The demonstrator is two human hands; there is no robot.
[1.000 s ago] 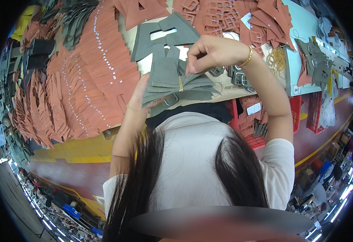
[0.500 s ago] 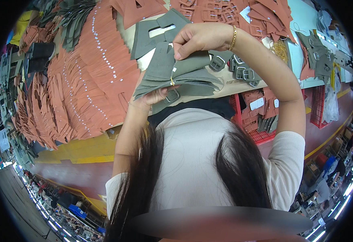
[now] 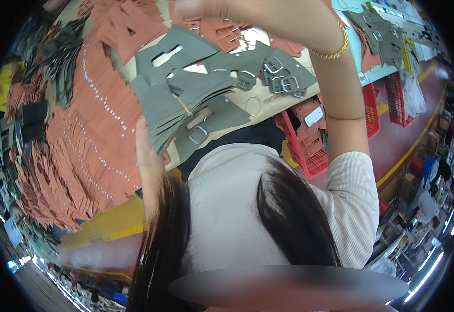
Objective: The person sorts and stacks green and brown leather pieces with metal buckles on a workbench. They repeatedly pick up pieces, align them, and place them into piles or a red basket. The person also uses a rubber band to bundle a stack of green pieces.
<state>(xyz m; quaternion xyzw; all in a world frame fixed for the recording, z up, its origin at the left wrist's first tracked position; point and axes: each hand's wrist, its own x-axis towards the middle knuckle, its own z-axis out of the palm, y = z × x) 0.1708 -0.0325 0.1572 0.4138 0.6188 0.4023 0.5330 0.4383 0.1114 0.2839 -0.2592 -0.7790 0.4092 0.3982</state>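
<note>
Dev: Hands, report.

Me: My left hand [image 3: 145,148] is grasping the grey-green bundle [image 3: 159,106] by its left edge. One digit runs up that side; most of the others sit hidden by the pieces, so can't detail the grip.

Dev: And the right?

Me: Right hand [image 3: 193,7] is up at the top edge of view, over the orange buckled pieces. Blurred and partly cut off (gold bracelet [image 3: 336,54] is sharper than my fingers), so can't tell if they're clenched, released or on something.

Dev: Where's the bundle exactly?

Me: Front left part of the worktable [image 3: 261,107], tilted, lower ends fanned. Yellow band [image 3: 184,106] around its middle. A grey-green strap [image 3: 223,115] with a metal buckle shows out from under it.

Dev: Neighbours?

Me: Slotted grey-green piece [image 3: 193,44] just behind. Buckled straps [image 3: 284,83] to the right. Big orange stack [image 3: 76,140] to the left. Red basket [image 3: 293,143] near the table's front edge, orange pieces inside.
</note>
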